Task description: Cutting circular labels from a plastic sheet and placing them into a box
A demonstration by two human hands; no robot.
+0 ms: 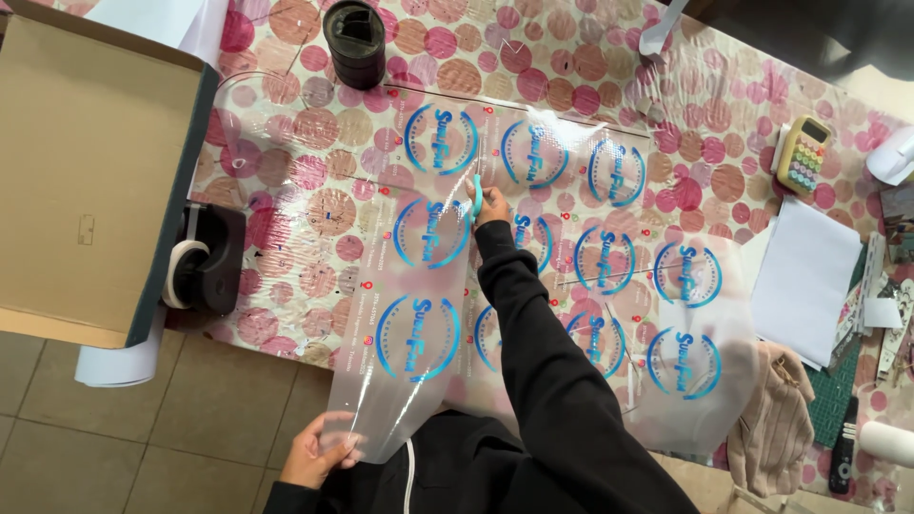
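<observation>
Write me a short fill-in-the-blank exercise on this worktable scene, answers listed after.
1. The left hand lifts the near edge of a clear ____ sheet.
2. The logos printed on it are ____.
3. The right hand holds a small ____ tool.
4. The cardboard box lies on the ____ side.

Answers: plastic; blue; teal; left

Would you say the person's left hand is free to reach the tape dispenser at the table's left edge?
Probably not as things stand: the left hand is gripping the near end of the clear printed film. The path to the tape dispenser looks open, but the hand would have to let go first.
</observation>
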